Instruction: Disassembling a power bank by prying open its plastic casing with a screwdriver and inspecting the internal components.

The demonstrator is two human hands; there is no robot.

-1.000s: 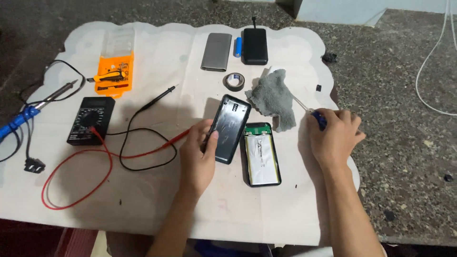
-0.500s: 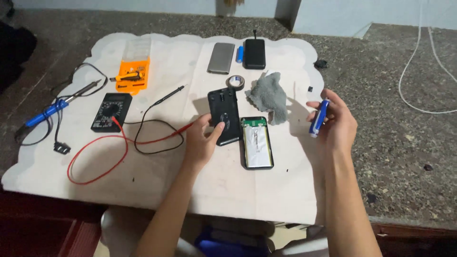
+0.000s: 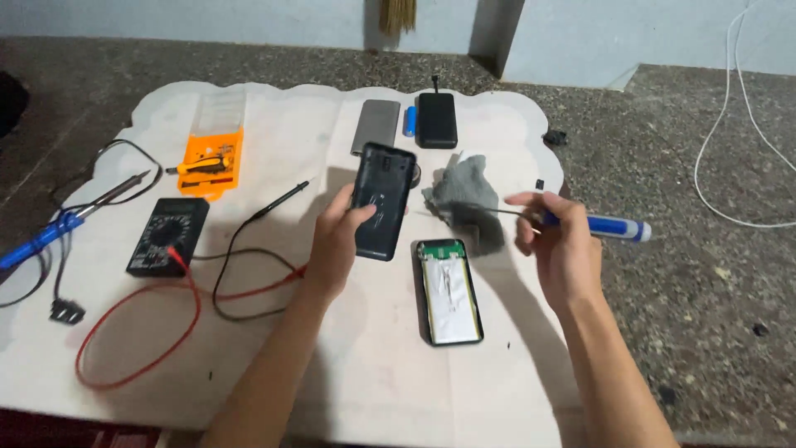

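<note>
My left hand (image 3: 336,245) holds a black phone back cover (image 3: 383,201) lifted off the white mat (image 3: 348,365), inner side facing me. My right hand (image 3: 557,242) grips a blue and white screwdriver (image 3: 605,225), its thin shaft pointing left toward the cover, the tip a short way from it. Below the cover lies an opened phone body (image 3: 448,290) with its battery and green board exposed. A crumpled grey cloth (image 3: 466,197) sits between the two hands.
A black multimeter (image 3: 167,236) with red and black leads lies at left, beside a blue soldering iron (image 3: 58,226) and an orange screwdriver-bit case (image 3: 211,162). A grey power bank (image 3: 375,126) and black device (image 3: 436,120) sit at the back. A white cable (image 3: 730,149) crosses the stone floor.
My left hand has lifted the black cover off the mat and tilted it up. My right hand has turned the screwdriver from upright to level, tip toward the cover.
</note>
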